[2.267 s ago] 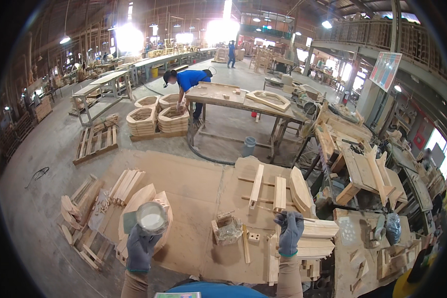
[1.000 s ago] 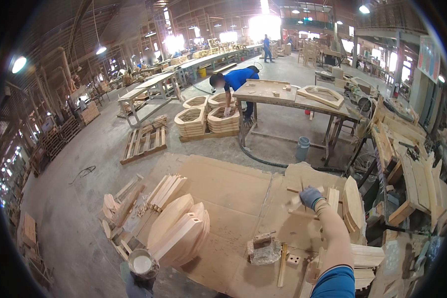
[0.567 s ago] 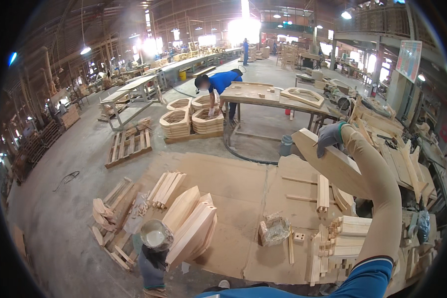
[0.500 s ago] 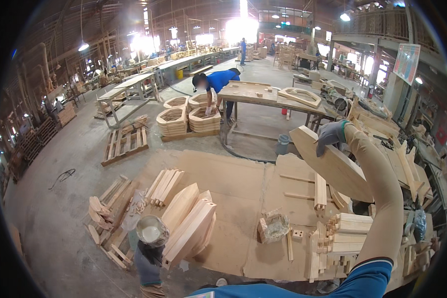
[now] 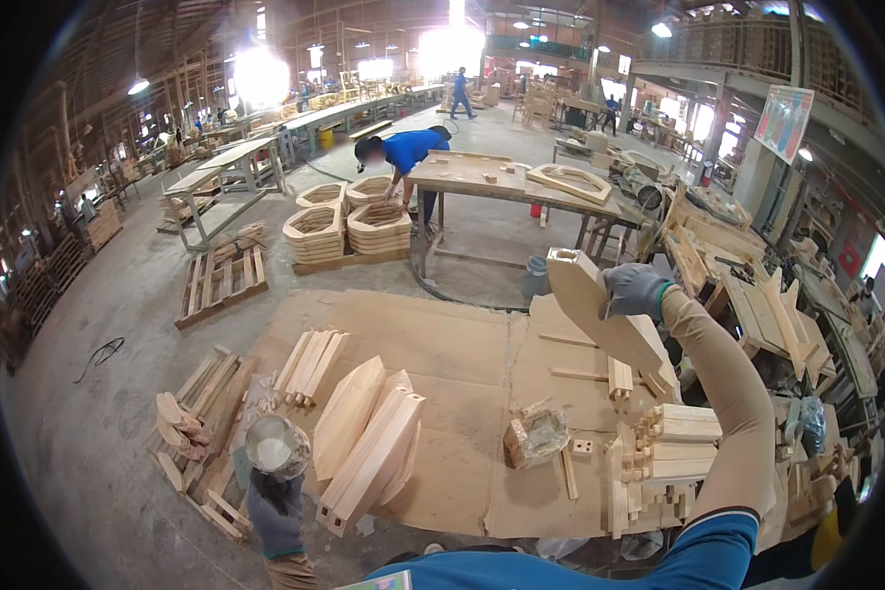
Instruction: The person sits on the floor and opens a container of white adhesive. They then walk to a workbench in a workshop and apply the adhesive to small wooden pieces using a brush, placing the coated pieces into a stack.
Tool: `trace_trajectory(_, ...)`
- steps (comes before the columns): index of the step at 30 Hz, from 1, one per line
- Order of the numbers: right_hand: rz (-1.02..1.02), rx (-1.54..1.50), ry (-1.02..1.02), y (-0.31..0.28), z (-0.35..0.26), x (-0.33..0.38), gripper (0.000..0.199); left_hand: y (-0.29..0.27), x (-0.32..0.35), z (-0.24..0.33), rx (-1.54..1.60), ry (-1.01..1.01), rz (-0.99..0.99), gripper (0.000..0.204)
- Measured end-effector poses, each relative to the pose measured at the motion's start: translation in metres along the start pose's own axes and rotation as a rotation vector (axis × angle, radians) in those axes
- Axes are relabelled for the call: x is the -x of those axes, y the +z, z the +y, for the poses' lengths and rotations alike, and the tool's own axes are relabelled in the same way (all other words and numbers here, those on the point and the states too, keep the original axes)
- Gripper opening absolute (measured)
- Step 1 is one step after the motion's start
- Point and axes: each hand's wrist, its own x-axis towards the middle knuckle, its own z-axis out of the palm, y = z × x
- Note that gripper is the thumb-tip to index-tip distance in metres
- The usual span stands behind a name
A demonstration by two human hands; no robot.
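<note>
On the workshop's concrete floor (image 5: 118, 295), the gloved left hand (image 5: 275, 516) grips a small tub (image 5: 277, 447) low beside stacked curved wooden parts (image 5: 369, 442) on flat cardboard sheets (image 5: 442, 344), while the gloved right hand (image 5: 634, 292) clasps a curved wooden panel (image 5: 605, 315) lifted above the block piles (image 5: 674, 452).

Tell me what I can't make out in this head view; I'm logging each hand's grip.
- Left hand: its fingers lie behind the round container it holds up, so the grip is hidden.
- Container's contents: a pale blur, too small to tell.
- Right hand: its fingertips wrap behind the curved wooden piece.
- Bag on the cardboard: crumpled, contents unclear.
</note>
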Motion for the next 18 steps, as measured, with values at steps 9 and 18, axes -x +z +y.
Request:
trace_trajectory(9, 0.209, 0.006, -0.142, 0.166, 0.059, -0.053, 0.032, -0.027, 0.002, -0.029, -0.092, 0.05, -0.015, 0.042)
trace_trajectory(18, 0.221, 0.218, -0.352, 0.315, 0.081, -0.089, 0.02, -0.031, 0.067, -0.037, -0.254, 0.136, 0.279, 0.041)
